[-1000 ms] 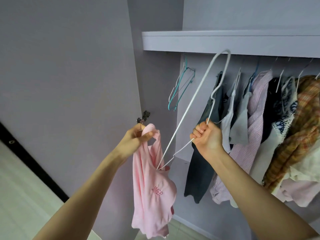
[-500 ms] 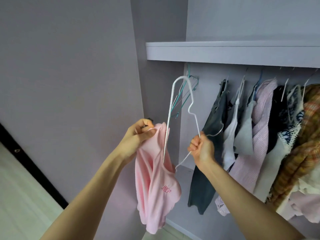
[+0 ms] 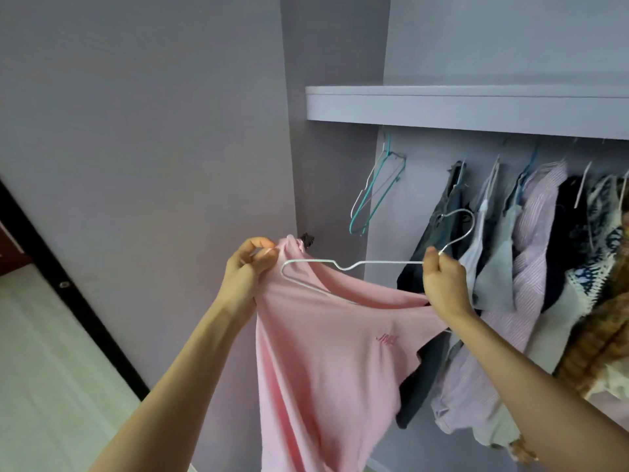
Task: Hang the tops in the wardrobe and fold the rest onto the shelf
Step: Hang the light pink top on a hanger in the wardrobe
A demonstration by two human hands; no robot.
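I pinch the pink top (image 3: 326, 352) with my left hand (image 3: 250, 267); my right hand (image 3: 444, 284) grips the white hanger (image 3: 357, 265), threading its collar below the shelf (image 3: 442, 109).

Before us our left hand (image 3: 250, 267) pinches the top's (image 3: 326, 356) upper edge, and our right hand (image 3: 444, 284) holds the hanger (image 3: 377, 264) by its neck, further right. The hanger lies level between them, its left end at the top's opening. Behind stands the wardrobe: its shelf (image 3: 459, 109) above, spare hangers (image 3: 376, 189) on the left beneath it, hung clothes (image 3: 531, 250) to the right.
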